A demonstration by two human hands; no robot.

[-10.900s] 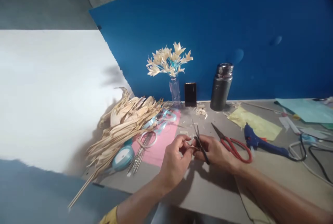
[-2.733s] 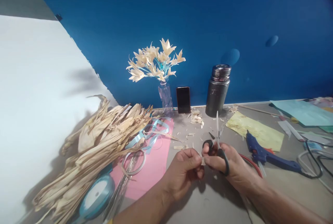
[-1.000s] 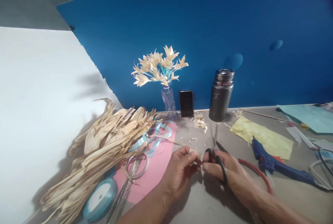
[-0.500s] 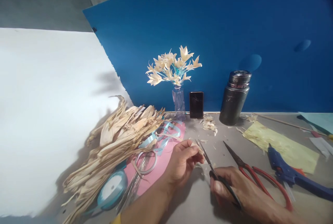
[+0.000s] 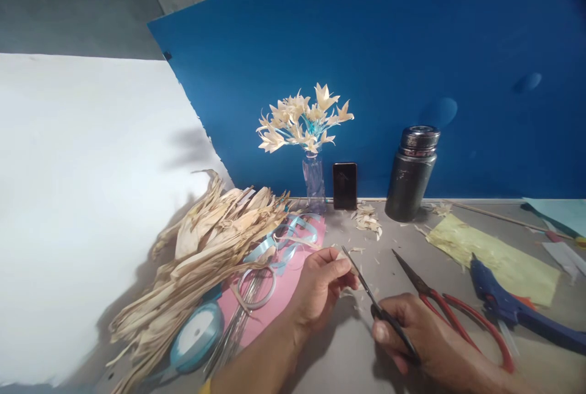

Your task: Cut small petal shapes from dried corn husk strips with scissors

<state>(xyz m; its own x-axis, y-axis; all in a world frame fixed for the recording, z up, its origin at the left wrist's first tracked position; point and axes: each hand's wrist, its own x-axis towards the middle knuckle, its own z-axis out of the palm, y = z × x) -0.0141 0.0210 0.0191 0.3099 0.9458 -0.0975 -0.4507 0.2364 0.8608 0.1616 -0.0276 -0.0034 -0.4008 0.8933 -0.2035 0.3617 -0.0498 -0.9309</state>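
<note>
My left hand (image 5: 320, 287) is closed in a pinch on a small pale husk piece (image 5: 344, 260), held just above the grey table (image 5: 348, 357). My right hand (image 5: 421, 339) grips small black-handled scissors (image 5: 373, 302); their thin blades point up and left, and the tips reach the husk piece at my left fingertips. A heap of dried corn husks (image 5: 201, 247) lies to the left of my left hand. Small husk scraps (image 5: 366, 218) are scattered on the table beyond both hands.
Red-handled scissors (image 5: 453, 315) and a blue glue gun (image 5: 508, 308) lie right of my right hand. A pink sheet (image 5: 286, 281), blue ribbon spool (image 5: 196, 336), wires, a vase of husk flowers (image 5: 304, 122), a phone (image 5: 345, 185) and a metal flask (image 5: 412, 171) stand before the blue board.
My right hand has drawn back toward me and turned the small scissors from upright to slanting, tips at the husk piece. The camera view swung left, then settled.
</note>
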